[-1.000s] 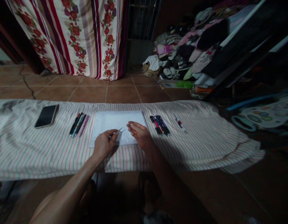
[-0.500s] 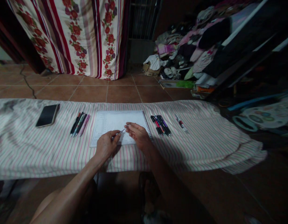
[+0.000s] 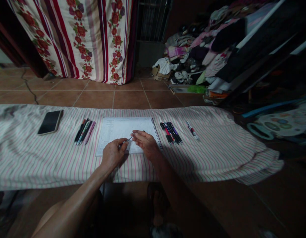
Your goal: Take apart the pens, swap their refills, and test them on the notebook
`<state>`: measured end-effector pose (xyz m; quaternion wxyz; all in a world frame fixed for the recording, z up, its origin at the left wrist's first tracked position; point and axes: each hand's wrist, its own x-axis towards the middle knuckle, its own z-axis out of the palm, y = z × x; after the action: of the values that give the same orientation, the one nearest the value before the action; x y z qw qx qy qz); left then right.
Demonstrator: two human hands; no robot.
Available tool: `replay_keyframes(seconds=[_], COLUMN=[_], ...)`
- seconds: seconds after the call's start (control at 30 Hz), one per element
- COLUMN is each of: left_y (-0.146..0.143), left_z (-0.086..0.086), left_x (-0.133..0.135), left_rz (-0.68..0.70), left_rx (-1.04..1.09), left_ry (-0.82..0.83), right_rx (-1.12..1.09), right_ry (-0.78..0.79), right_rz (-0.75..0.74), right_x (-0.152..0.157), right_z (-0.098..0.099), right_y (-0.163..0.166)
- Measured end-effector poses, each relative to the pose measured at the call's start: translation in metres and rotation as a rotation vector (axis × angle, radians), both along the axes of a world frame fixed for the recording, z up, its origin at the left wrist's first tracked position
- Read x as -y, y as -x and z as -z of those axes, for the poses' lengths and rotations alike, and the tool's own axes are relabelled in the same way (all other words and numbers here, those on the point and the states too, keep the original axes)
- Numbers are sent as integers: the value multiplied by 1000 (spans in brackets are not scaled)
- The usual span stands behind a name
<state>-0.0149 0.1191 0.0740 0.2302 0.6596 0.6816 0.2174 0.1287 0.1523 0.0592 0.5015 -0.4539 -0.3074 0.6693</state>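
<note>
My left hand (image 3: 112, 153) pinches a thin rod (image 3: 129, 139) over the notebook (image 3: 123, 124), its near end lost inside my grip. Right hand (image 3: 147, 144) curls by the far end; gripping or just touching, I can't tell. Both hide some of the notebook, too faint to read.

No text is legible; the faint marks on the spiral notebook (image 3: 128, 126) are too small to read.
</note>
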Motion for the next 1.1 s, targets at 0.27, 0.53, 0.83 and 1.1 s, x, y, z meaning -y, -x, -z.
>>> replay_keyframes(seconds=[0.27, 0.53, 0.83, 1.1], left_y=[-1, 0, 0, -1], left_z=[-3, 0, -3, -3], left_x=[1, 0, 1, 0], left_rz=[4, 11, 0, -1], left_rx=[-7, 4, -6, -7], left_ry=[20, -9, 17, 18], right_rx=[29, 61, 83, 85], right_ry=[-12, -27, -10, -25], right_rz=[-10, -17, -22, -49], right_x=[2, 2, 3, 3], right_z=[-2, -1, -2, 1], right_y=[0, 1, 2, 5])
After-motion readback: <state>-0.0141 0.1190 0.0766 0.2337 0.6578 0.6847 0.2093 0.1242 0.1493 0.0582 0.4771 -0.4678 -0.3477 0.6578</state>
